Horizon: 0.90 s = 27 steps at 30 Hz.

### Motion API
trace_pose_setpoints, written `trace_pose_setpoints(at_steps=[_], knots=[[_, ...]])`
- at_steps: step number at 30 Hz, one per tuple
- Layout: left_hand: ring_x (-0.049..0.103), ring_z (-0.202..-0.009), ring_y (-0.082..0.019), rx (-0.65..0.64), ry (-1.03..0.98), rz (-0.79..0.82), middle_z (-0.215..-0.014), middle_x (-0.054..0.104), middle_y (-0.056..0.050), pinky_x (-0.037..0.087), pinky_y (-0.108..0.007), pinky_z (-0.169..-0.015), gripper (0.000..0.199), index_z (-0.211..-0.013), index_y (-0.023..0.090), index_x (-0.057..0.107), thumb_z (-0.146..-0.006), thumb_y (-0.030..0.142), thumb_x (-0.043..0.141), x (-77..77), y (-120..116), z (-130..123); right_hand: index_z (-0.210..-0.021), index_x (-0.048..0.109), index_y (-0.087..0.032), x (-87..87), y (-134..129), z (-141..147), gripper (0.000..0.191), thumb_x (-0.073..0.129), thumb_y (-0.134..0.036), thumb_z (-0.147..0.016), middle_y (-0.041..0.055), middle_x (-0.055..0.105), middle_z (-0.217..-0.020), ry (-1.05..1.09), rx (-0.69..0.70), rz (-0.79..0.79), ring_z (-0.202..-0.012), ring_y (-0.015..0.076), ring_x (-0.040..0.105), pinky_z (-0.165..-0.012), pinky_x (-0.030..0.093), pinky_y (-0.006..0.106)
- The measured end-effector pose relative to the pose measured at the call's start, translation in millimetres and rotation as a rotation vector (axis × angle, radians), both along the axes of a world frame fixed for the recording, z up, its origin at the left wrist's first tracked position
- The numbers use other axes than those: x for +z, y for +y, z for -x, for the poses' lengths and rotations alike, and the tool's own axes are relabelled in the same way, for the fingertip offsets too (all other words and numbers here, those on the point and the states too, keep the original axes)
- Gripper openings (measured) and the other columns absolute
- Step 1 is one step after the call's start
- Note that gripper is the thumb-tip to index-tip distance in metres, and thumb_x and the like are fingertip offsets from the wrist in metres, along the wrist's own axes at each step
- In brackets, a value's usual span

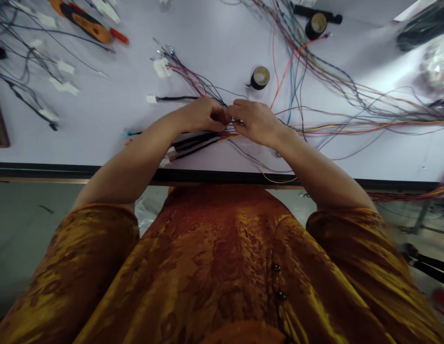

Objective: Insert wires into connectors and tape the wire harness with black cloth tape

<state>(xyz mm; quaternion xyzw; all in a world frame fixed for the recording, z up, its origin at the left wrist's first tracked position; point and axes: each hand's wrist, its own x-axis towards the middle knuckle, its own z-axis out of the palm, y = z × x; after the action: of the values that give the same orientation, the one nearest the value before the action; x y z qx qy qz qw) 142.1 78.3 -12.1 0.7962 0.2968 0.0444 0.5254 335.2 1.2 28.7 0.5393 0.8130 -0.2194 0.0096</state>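
**Left hand (204, 114) and right hand (256, 122) pinching thin wires (229, 120)**

The fingers of both hands are curling closed on the wires, their tips almost touching; the exact hold is partly hidden. One black-sleeved bundle (196, 143) is running beneath the hands towards the near edge. Two tape rolls (260, 77) are standing beyond them, the second further back. Two white connectors (161, 68) are lying ahead of the left hand; several more lie far left, near one orange-handled tool (82, 21). Many coloured wires (351, 126) are spreading rightward across the white table (222, 33), with a grey floor (28, 224) showing below.
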Motion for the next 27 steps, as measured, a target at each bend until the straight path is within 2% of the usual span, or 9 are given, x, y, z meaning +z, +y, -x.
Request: trace_pose_setpoints(at_steps=[3, 7, 12, 15, 18, 20, 22, 25, 27], knots=[[0.051, -0.064, -0.013, -0.078, 0.073, 0.009, -0.067, 0.061, 0.001, 0.040, -0.029, -0.068, 0.014, -0.078, 0.014, 0.069, -0.076, 0.028, 0.070, 0.7, -0.7, 1.6, -0.109, 0.073, -0.018, -3.3, 8.3, -7.0, 0.026, 0.056, -0.020, -0.089, 0.0069, 0.071, -0.104, 0.059, 0.004, 0.098, -0.094, 0.0208, 0.062, -0.073, 0.035, 0.031], [0.056, -0.069, -0.015, 0.017, 0.003, -0.073, -0.073, 0.066, -0.001, 0.041, -0.030, -0.068, 0.013, -0.079, 0.017, 0.070, -0.073, 0.028, 0.070, -4.2, -10.1, 4.9, -0.103, 0.076, -0.020, -7.9, 18.7, -11.5, 0.024, 0.072, -0.034, -0.084, 0.0029, 0.071, -0.090, 0.113, -0.008, 0.219, -0.084, 0.0187, 0.062, -0.072, 0.038, 0.030], [0.057, -0.069, -0.016, 0.154, -0.105, -0.170, -0.070, 0.066, -0.001, 0.043, -0.029, -0.067, 0.012, -0.078, 0.019, 0.069, -0.076, 0.031, 0.069, -8.9, -31.9, 9.5, -0.093, 0.077, -0.022, -12.6, 13.4, -1.9, 0.013, 0.075, -0.030, -0.083, 0.0053, 0.074, -0.092, 0.017, -0.075, 0.102, -0.095, 0.0259, 0.065, -0.076, 0.039, 0.034], [0.059, -0.071, -0.016, 0.175, -0.130, -0.142, -0.072, 0.068, -0.001, 0.044, -0.029, -0.068, 0.011, -0.082, 0.019, 0.071, -0.080, 0.029, 0.068, -8.0, -37.6, 12.0, -0.099, 0.075, -0.023, -18.3, 2.4, 6.0, 0.015, 0.068, -0.027, -0.087, 0.0064, 0.075, -0.099, -0.034, -0.116, 0.011, -0.099, 0.0290, 0.065, -0.078, 0.040, 0.037], [0.059, -0.070, -0.016, 0.189, -0.149, -0.079, -0.068, 0.065, 0.000, 0.045, -0.029, -0.068, 0.014, -0.077, 0.018, 0.070, -0.085, 0.028, 0.065, -12.0, -35.5, 11.2, -0.111, 0.071, -0.023, -25.7, -10.4, 13.8, 0.023, 0.058, -0.028, -0.093, 0.0071, 0.075, -0.101, -0.010, -0.204, -0.074, -0.098, 0.0278, 0.065, -0.081, 0.042, 0.038], [0.060, -0.069, -0.016, 0.253, -0.184, -0.043, -0.065, 0.063, 0.001, 0.045, -0.029, -0.067, 0.013, -0.078, 0.017, 0.070, -0.086, 0.026, 0.065, -17.8, -34.0, 8.4, -0.119, 0.067, -0.021, -28.8, -18.6, 17.0, 0.028, 0.053, -0.027, -0.095, 0.0091, 0.074, -0.106, -0.010, -0.258, -0.101, -0.098, 0.0277, 0.065, -0.083, 0.042, 0.039], [0.059, -0.068, -0.015, 0.340, -0.221, -0.007, -0.067, 0.064, 0.001, 0.045, -0.028, -0.066, 0.008, -0.088, 0.018, 0.070, -0.083, 0.024, 0.069, -23.5, -34.9, 5.0, -0.125, 0.064, -0.019, -29.7, -25.8, 16.1, 0.033, 0.053, -0.026, -0.095, 0.0112, 0.072, -0.112, -0.002, -0.291, -0.106, -0.098, 0.0279, 0.064, -0.085, 0.042, 0.040], [0.058, -0.067, -0.015, 0.402, -0.198, -0.021, -0.070, 0.066, 0.001, 0.044, -0.028, -0.065, 0.021, -0.098, 0.020, 0.069, -0.078, 0.023, 0.074, -28.1, -41.0, 0.7, -0.128, 0.062, -0.020, -30.7, -34.0, 7.1, 0.038, 0.059, -0.030, -0.091, 0.0109, 0.070, -0.116, 0.122, -0.294, -0.079, -0.098, 0.0263, 0.064, -0.085, 0.044, 0.038], [0.058, -0.067, -0.016, 0.418, -0.155, -0.097, -0.070, 0.066, 0.000, 0.044, -0.029, -0.067, 0.017, -0.093, 0.020, 0.069, -0.077, 0.025, 0.074, -28.7, -46.8, -1.8, -0.128, 0.062, -0.020, -32.8, -36.8, -0.1, 0.042, 0.064, -0.033, -0.088, 0.0090, 0.071, -0.110, 0.260, -0.317, -0.037, -0.094, 0.0239, 0.064, -0.083, 0.046, 0.036]])
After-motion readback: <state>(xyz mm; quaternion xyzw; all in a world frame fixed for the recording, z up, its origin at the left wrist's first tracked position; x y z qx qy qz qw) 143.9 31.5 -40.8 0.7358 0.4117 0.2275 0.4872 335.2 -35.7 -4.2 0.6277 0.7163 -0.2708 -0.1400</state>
